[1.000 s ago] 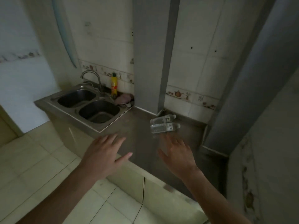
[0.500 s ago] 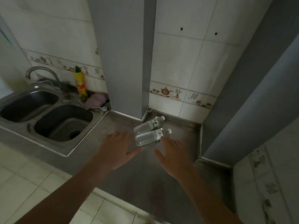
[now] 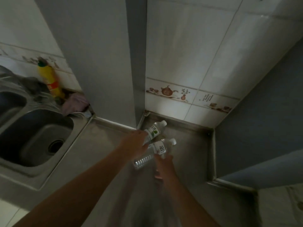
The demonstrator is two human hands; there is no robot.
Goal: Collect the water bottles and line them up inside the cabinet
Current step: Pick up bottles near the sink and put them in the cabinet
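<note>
Far bottle (image 3: 155, 130) base behind left hand (image 3: 133, 143)

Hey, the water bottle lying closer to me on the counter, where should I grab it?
Grip the near bottle round its clear ribbed body, coming from above; it lies on its side, cap pointing away, with the far bottle just behind it.
</note>
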